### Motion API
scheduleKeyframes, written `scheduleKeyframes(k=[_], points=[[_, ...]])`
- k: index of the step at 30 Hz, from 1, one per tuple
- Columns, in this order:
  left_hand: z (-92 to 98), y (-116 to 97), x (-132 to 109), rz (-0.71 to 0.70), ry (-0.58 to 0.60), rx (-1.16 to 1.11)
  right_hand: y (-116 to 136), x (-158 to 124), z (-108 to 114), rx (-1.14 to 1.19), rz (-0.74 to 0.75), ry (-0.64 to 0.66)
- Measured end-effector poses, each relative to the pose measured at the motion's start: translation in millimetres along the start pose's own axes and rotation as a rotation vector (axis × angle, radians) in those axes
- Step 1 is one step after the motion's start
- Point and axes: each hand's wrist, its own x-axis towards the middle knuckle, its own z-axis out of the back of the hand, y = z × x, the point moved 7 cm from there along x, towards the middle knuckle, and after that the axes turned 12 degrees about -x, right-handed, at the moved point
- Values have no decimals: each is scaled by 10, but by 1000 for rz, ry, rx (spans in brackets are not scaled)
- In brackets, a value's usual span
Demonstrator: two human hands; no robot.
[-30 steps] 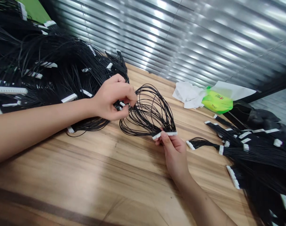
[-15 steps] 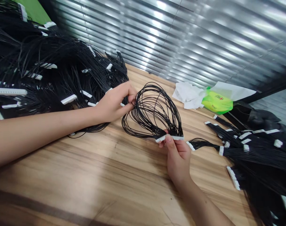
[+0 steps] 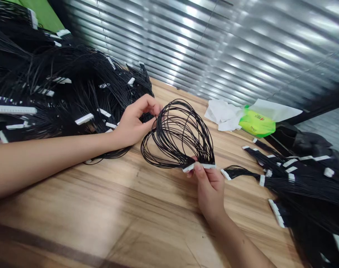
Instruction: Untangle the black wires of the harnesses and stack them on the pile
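Observation:
A loop of thin black wires [image 3: 180, 134] stands over the wooden table [image 3: 108, 208], both ends finishing in white connectors [image 3: 198, 166]. My right hand [image 3: 210, 188] pinches those two connectors together at the bottom of the loop. My left hand [image 3: 136, 121] is closed on the loop's top left bend, thumb and fingers pinching the wires. Behind my left hand lies a big tangled heap of the same black wire harnesses [image 3: 54, 82].
A second pile of black harnesses with white connectors [image 3: 294, 178] covers the table's right side. A crumpled white paper [image 3: 222, 113] and a green packet [image 3: 255, 124] lie at the back by the ribbed metal shutter [image 3: 227, 48].
My left hand let go of the white connector it was pinching and now grips the loop's bend. The loop has spread wider and my right hand shifted slightly right.

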Motion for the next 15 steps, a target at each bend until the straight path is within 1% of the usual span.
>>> scheduleKeyframes(k=[2,4,8,12,13,15], points=[[9,40,-7,59,-59,-184,-5,10,-17,-4,-8,23],[-9,97,-11,136,-68,-294,-12,18,-30,-5,-22,33],[-131,231,-38,324,42,-390,-37,31,-44,19,-63,29],[-203,339,-98,462,79,-424,-44,35,-84,38,-80,84],[-221,349,-112,483,106,-410,-42,34,-92,35,-80,99],[-278,329,-134,486,236,-320,-40,34,-98,26,-82,117]])
